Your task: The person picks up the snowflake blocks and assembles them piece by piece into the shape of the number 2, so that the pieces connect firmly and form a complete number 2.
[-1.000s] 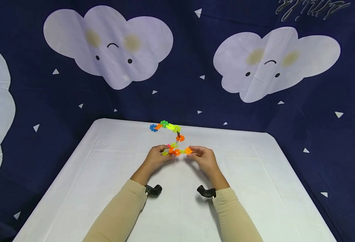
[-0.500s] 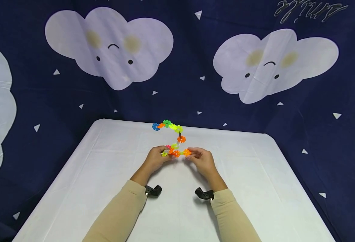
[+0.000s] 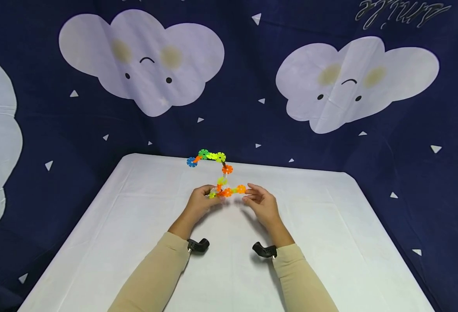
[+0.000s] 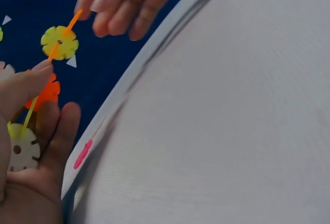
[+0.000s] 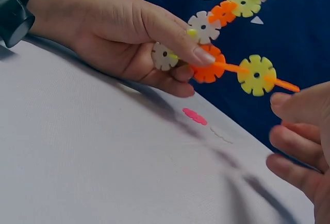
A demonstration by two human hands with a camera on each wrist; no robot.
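Observation:
A chain of plastic snowflake discs (image 3: 222,180) in orange, yellow, green, white and blue rises above the white table (image 3: 330,242). My left hand (image 3: 201,201) pinches its lower end, the thumb pressed on an orange disc (image 5: 209,72) and the fingers curled under a white disc (image 4: 20,149). A yellow disc (image 5: 256,74) and an edge-on orange disc (image 3: 241,189) stick out to the right. My right hand (image 3: 258,200) hovers just beside that orange end, its fingers (image 5: 301,147) relaxed and holding nothing. Whether a fingertip touches the disc is unclear.
A loose pink disc (image 5: 195,116) and a pale one (image 5: 220,134) lie flat on the tablecloth under the hands. A navy backdrop with white clouds (image 3: 143,56) hangs close behind the table's far edge. Black wrist mounts (image 3: 198,245) sit on both sleeves.
The chain has been lifted a little and its top has swung left. My right hand's fingers have loosened off the orange end disc.

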